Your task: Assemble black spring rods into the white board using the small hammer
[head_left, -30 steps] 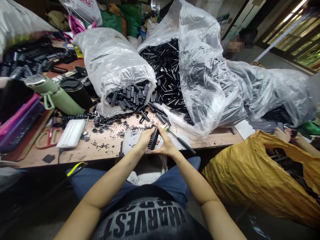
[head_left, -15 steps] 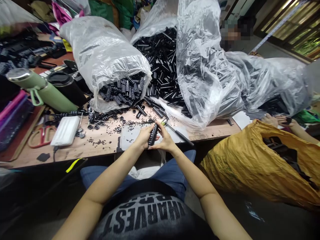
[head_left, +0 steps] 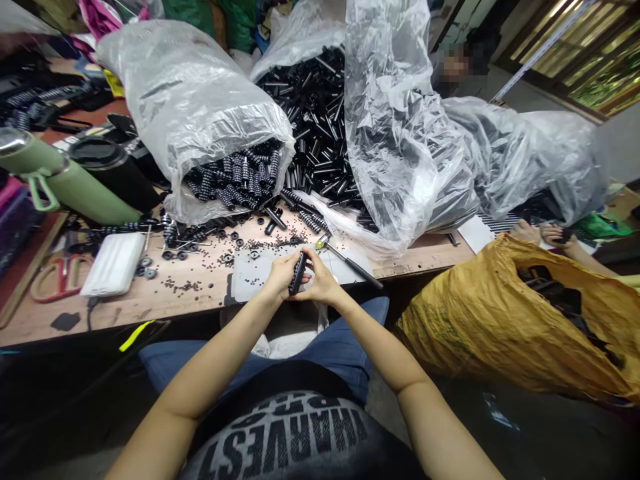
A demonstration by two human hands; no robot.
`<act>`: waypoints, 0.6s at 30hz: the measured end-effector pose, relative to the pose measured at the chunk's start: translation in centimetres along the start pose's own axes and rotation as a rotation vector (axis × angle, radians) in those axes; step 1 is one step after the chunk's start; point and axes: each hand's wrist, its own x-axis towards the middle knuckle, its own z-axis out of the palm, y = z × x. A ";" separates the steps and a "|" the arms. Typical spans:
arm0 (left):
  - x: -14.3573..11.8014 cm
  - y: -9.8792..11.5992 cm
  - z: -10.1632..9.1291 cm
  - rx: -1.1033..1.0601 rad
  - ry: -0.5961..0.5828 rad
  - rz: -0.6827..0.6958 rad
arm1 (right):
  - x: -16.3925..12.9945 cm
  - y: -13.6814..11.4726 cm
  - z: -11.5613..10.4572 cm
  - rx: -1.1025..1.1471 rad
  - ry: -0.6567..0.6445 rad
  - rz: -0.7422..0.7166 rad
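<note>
A slim black piece (head_left: 297,272), ribbed or toothed along its length, stands tilted between my hands just in front of the table edge. My left hand (head_left: 281,276) wraps round its left side. From the right, my right hand (head_left: 323,280) grips it with the thumb at the lower end and fingers at the upper end. A grey-white sheet (head_left: 247,275) lies on the table behind my hands. Just beyond my right hand rests a rod-shaped tool (head_left: 350,264) with a black handle and a yellow-green end. Tiny black bits (head_left: 187,285) are scattered to the left.
Clear plastic bags spill ribbed black-and-silver pieces (head_left: 233,180) and black tubes (head_left: 320,147). On the left are a green bottle (head_left: 75,180), black cup (head_left: 115,175), white power bank (head_left: 114,265) and red scissors (head_left: 63,275). A yellow sack (head_left: 450,313) and another person's hands (head_left: 543,233) are right.
The black piece has turned in my hands, so its pale-toothed face shows less. My view has shifted slightly, moving the table's contents left in the picture.
</note>
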 end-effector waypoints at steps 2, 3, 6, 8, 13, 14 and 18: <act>0.6 -0.6 -0.5 0.061 -0.022 0.055 | 0.1 0.4 0.5 -0.071 0.043 0.016; 0.8 -1.0 -0.8 0.136 -0.034 0.131 | 0.2 0.7 0.9 -0.121 0.064 0.023; 1.7 -2.5 -2.2 0.567 -0.023 0.555 | 0.4 1.9 2.4 -0.295 0.144 0.047; 2.3 -3.5 -3.2 0.916 0.004 0.818 | 0.4 2.5 3.1 -0.397 0.165 0.068; 3.9 -4.6 -5.6 1.465 -0.070 1.061 | -0.5 3.3 -0.3 -0.680 0.128 0.205; 4.1 -4.5 -6.1 1.524 -0.073 1.098 | -0.8 3.4 -1.8 -0.777 0.187 0.292; 3.9 -4.2 -7.1 1.659 -0.021 1.206 | -2.2 2.8 -6.5 -1.014 0.250 0.581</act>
